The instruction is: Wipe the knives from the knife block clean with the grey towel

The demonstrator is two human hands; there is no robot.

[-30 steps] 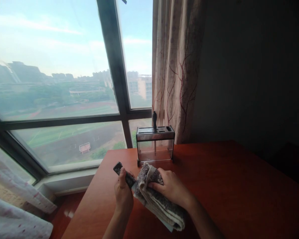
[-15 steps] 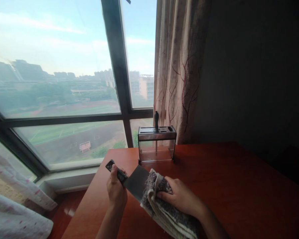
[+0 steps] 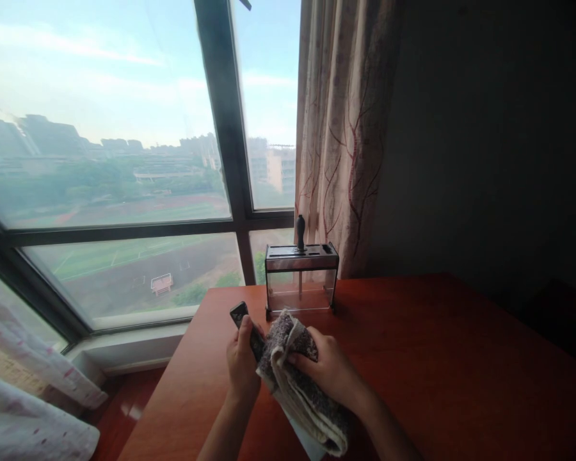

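My left hand is closed around the dark handle of a cleaver, thumb lying along the handle. A folded grey-and-white towel covers most of the broad blade; a pale strip of it shows below the cloth. Fingers of my right hand grip the towel against the blade, close to the handle. Beyond both hands stands a clear-sided knife block with a slotted dark top. One black-handled tool is upright in it.
A reddish-brown wooden table spreads beneath my hands. Behind it are a large window with a dark frame and a patterned curtain. Another light curtain hangs at the lower left, beside the table edge.
The towel in my right hand has slid along the blade to the handle, covering metal that was bare before. My left hand with the cleaver has moved right.
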